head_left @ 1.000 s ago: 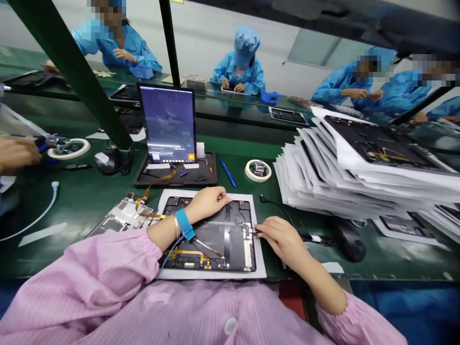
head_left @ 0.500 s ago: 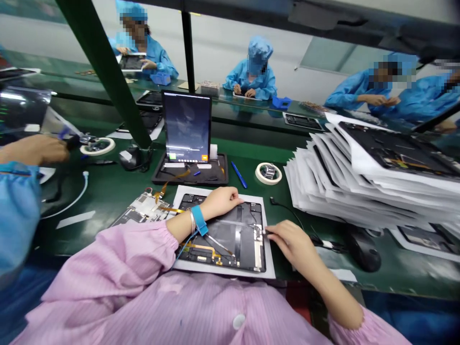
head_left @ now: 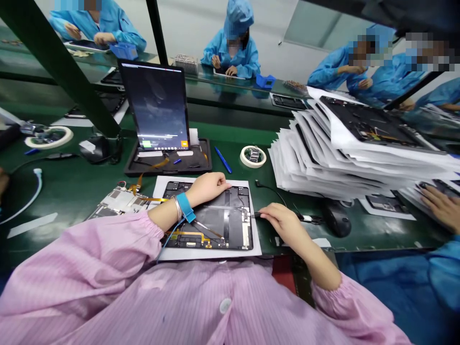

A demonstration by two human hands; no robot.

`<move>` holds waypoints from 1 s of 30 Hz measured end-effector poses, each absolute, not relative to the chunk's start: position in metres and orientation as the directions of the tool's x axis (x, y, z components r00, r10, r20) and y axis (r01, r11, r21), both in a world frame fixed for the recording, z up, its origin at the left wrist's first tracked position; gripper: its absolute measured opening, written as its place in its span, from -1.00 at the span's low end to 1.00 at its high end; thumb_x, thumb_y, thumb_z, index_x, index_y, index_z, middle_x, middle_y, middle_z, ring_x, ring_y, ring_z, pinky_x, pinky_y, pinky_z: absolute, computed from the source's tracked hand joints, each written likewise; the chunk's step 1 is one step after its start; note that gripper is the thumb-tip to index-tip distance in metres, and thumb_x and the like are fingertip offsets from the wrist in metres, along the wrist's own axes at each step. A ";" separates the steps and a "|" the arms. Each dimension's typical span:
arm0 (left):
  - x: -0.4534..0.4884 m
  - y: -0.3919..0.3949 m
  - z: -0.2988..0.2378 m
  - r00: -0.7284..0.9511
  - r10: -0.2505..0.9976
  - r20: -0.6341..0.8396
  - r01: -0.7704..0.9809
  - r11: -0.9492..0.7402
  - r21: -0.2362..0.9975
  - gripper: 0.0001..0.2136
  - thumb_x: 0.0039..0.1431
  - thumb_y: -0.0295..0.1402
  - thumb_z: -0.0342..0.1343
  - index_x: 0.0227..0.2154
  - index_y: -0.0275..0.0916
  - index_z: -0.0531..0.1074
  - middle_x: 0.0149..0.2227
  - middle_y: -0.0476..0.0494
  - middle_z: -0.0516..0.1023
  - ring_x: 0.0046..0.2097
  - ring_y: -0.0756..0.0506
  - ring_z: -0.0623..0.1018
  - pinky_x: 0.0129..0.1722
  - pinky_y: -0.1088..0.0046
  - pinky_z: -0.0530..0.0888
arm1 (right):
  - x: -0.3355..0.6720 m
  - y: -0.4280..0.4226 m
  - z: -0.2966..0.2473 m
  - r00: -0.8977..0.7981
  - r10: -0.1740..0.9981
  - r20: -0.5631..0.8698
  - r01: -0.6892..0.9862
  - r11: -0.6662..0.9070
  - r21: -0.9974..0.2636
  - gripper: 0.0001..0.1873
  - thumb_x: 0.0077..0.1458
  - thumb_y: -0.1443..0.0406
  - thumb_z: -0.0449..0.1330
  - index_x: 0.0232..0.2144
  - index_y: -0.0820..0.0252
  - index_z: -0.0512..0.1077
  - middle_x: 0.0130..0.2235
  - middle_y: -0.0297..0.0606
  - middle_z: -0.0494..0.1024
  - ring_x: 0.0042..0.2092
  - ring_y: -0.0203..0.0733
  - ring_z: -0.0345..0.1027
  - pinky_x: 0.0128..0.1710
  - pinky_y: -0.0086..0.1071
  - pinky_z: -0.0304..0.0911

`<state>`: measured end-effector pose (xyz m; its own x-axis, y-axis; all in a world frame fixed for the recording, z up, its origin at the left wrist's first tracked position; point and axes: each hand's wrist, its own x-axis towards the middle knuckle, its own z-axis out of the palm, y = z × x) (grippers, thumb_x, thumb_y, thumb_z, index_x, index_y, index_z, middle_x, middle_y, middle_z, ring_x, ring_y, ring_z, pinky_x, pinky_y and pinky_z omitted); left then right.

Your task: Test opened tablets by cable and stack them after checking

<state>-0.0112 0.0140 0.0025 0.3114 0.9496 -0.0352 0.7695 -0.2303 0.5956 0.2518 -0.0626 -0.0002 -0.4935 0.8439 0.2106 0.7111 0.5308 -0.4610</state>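
An opened tablet housing, black with bare circuit parts and an orange flex cable inside, lies on a white sheet in front of me. My left hand, with a blue strap at the wrist, reaches across it. Its curled fingers hold the housing's far edge; some fingertips are hidden. At the right side, my right hand pinches a small black cable plug between thumb and fingers. The plug's tip points at the housing's right edge; whether it touches there I cannot tell. A metal-plated circuit assembly lies to the left.
Behind stands a lit screen in a black tray. A blue pen, tape roll, black mouse and tall stack of sheeted housings surround the work. A co-worker's hand is at right.
My view has swung, so the bench sits higher and further left. The plug in my right hand seems slightly further from the housing's edge. A co-worker's hand has come in at right.
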 end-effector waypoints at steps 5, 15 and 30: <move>-0.012 0.014 -0.001 0.314 0.949 -0.033 0.761 -0.231 0.607 -0.70 0.13 -0.07 0.02 -0.46 -0.22 0.40 -0.43 -0.05 0.52 -0.41 -0.06 0.44 -0.48 0.49 0.17 | 0.249 -0.064 -0.006 -0.470 0.872 0.141 0.707 0.467 -0.532 -0.74 0.28 0.24 -0.01 -0.25 0.10 0.49 -0.32 -0.26 0.50 -0.24 -0.20 0.37 -0.23 -0.35 0.29; -0.012 0.014 -0.001 0.315 0.948 -0.038 0.763 -0.229 0.605 -0.68 0.13 -0.05 0.01 -0.47 -0.21 0.40 -0.44 -0.04 0.50 -0.42 -0.05 0.43 -0.47 0.48 0.18 | 0.252 -0.064 -0.009 -0.425 0.896 0.131 0.720 0.422 -0.551 -0.75 0.27 0.26 0.00 -0.26 0.12 0.49 -0.33 -0.27 0.48 -0.25 -0.20 0.35 -0.25 -0.38 0.25; -0.012 0.013 -0.001 0.310 0.950 -0.030 0.773 -0.233 0.590 -0.69 0.14 -0.05 0.00 -0.46 -0.20 0.39 -0.45 -0.01 0.50 -0.40 -0.06 0.44 -0.49 0.48 0.15 | 0.249 -0.066 -0.009 -0.399 0.912 0.094 0.729 0.378 -0.571 -0.76 0.26 0.24 0.01 -0.28 0.12 0.47 -0.33 -0.28 0.49 -0.25 -0.20 0.35 -0.25 -0.37 0.23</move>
<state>-0.0116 0.0130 -0.0008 0.3101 0.9502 -0.0302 0.7730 -0.2335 0.5898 0.2495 -0.0665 -0.0087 -0.3993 0.9119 0.0944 0.7286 0.3782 -0.5711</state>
